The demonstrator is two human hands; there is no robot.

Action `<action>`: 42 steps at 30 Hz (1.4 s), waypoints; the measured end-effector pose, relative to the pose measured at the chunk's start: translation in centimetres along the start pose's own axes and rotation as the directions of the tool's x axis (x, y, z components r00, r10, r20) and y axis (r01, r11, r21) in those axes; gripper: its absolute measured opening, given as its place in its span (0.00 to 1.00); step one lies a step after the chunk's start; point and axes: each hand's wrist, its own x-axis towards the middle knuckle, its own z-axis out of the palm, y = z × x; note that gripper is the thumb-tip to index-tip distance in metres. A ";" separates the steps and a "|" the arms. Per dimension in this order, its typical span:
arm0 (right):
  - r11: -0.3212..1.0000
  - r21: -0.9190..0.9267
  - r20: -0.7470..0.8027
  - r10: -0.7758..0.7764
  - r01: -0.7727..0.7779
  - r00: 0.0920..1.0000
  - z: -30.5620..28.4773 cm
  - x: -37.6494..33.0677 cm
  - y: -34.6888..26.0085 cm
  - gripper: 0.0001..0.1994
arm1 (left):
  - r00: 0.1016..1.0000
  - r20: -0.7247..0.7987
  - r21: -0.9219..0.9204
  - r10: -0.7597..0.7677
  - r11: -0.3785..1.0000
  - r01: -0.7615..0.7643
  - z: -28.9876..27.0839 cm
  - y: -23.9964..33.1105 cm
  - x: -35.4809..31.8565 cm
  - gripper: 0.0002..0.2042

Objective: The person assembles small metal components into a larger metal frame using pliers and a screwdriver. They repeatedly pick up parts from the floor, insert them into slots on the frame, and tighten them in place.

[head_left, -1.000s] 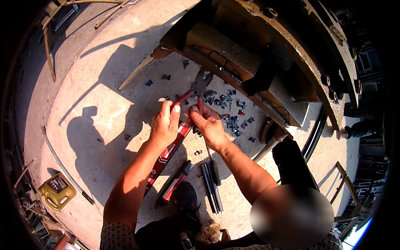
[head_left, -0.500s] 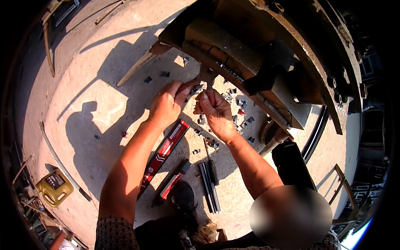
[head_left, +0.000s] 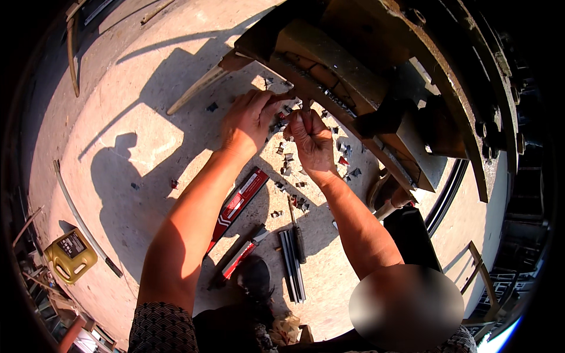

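Both of my hands are raised close to the lower edge of a heavy, rusty metal machine point(head_left: 329, 62). My left hand point(head_left: 244, 120) is closed, its thumb and fingers on a thin, dark reddish piece that reaches to the machine's edge; its kind is unclear. Beside it, my right hand point(head_left: 313, 144) is curled, thumb uppermost, pinching something small against the machine that my fingers mostly hide. Beneath the hands, small dark bent scraps point(head_left: 286, 170) lie scattered on the concrete, a few of them red.
Near my feet lie a long red-and-white box point(head_left: 238, 200), a shorter red-and-black piece point(head_left: 238, 259), dark channel strips point(head_left: 291, 265) and a slim dark tool. A wooden handle point(head_left: 197, 88) juts from the machine. Leftward are an olive jerrycan point(head_left: 72, 256) and a pipe point(head_left: 88, 220).
My hands have shifted slightly up and right, still at the machine's edge. The machine sits a little further right in the picture as the view has moved.
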 end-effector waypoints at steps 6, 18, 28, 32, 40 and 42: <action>0.992 -0.066 0.040 -0.103 0.105 0.994 -0.9 1.7 1.0 0.10 | 0.991 0.016 -0.037 -0.130 0.991 0.131 1.3 0.1 1.1 0.08; 0.991 0.051 0.007 -0.126 0.125 0.992 -1.9 4.3 3.8 0.07 | 0.992 -0.106 -0.119 -0.068 0.991 0.055 2.6 -0.3 3.1 0.08; 0.994 -0.086 -0.038 -0.075 0.071 0.996 -1.6 3.0 2.5 0.07 | 0.999 -0.026 -0.066 -0.036 0.997 0.034 2.5 -0.8 2.7 0.08; 0.994 -0.107 0.004 -0.008 0.009 1.000 -2.3 2.2 1.7 0.08 | 0.999 -0.042 -0.102 -0.001 0.995 -0.003 2.5 -0.3 2.0 0.07; 0.980 -0.195 -0.001 -0.039 0.038 0.999 -0.7 0.9 0.7 0.13 | 0.999 0.049 0.027 -0.018 1.000 0.017 0.8 -0.7 0.1 0.09; 0.976 -0.219 -0.006 -0.016 0.015 1.000 -0.8 0.4 0.8 0.13 | 0.997 0.064 0.026 -0.032 0.999 0.031 0.8 -0.8 0.0 0.08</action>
